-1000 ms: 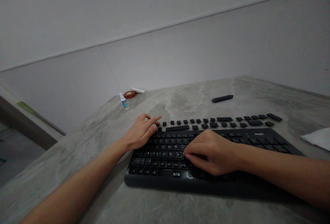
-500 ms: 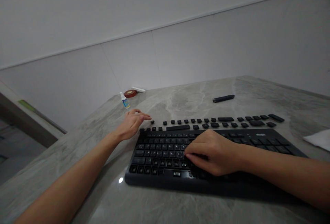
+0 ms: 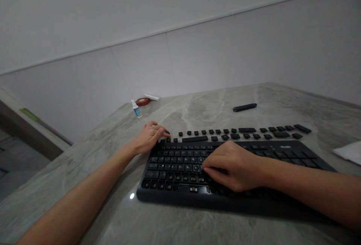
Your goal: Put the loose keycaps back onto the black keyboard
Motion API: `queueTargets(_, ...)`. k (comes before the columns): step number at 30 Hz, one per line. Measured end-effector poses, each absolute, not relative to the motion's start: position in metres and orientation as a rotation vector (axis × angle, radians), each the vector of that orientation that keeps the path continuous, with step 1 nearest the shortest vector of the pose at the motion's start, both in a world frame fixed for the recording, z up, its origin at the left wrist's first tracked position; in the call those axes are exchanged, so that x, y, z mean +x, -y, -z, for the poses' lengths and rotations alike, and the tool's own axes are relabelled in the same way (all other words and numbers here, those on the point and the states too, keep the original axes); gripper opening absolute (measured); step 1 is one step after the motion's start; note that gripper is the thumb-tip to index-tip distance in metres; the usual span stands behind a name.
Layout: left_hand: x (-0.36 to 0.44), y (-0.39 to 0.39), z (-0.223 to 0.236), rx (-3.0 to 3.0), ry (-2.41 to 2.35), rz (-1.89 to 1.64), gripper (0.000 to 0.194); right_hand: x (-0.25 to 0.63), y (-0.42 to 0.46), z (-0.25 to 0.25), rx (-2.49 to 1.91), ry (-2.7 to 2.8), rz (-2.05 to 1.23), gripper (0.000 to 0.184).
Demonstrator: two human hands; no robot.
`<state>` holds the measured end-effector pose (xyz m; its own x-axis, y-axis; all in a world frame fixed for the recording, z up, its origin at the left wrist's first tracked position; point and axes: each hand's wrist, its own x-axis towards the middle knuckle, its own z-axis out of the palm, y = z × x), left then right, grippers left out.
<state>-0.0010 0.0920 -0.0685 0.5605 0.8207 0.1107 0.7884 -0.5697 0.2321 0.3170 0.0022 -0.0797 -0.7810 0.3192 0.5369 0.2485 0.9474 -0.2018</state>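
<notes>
A black keyboard (image 3: 180, 168) lies on the grey marbled table, with bare sockets along its lower left rows where keycaps are off. My left hand (image 3: 149, 136) is just past the keyboard's upper left corner. Its fingertips are closed around a small loose black keycap (image 3: 167, 132) at the left end of the loose rows. Over the middle of the keyboard, my right hand (image 3: 229, 166) rests with thumb and fingers pinched together at the keys. Whatever lies between those fingertips is hidden.
Loose keycaps (image 3: 219, 131) lie in two rows behind the keyboard, among them a long bar-shaped one (image 3: 194, 139). Farther back are a black pen-like tool (image 3: 244, 107), a small spray bottle (image 3: 137, 109) and a reddish-brown object (image 3: 142, 102). A white sheet (image 3: 349, 151) lies at the right.
My left hand has moved slightly right, and its fingers have come down around the loose keycap. My right hand has stayed in the same place on the keyboard.
</notes>
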Motion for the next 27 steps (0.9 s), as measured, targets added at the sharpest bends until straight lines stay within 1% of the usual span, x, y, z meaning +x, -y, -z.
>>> queueTargets(2, -0.001, -0.092, 0.068, 2.638, -1.374, -0.31, 0.082, 0.317, -0.002, 0.08, -0.402, 2.511, -0.158, 0.026)
queueTargets(16, 0.0, -0.093, 0.07, 2.679, -1.375, -0.332, 0.067, 0.316, -0.001, 0.077, -0.406, 2.508, -0.148, 0.025)
queueTargets(21, -0.001, -0.089, 0.059, 2.732, -1.322, -0.427, 0.065, 0.317, -0.001, 0.077, -0.404, 2.516, -0.147, 0.026)
queueTargets(24, -0.002, -0.077, 0.045, 2.788, -1.157, -0.522, 0.064, 0.317, -0.001, 0.078, -0.402, 2.516, -0.139, 0.026)
queueTargets(27, 0.0, -0.057, 0.033, 2.832, -0.799, -0.557, 0.054, 0.318, -0.002, 0.079, -0.396, 2.51, -0.137, 0.025)
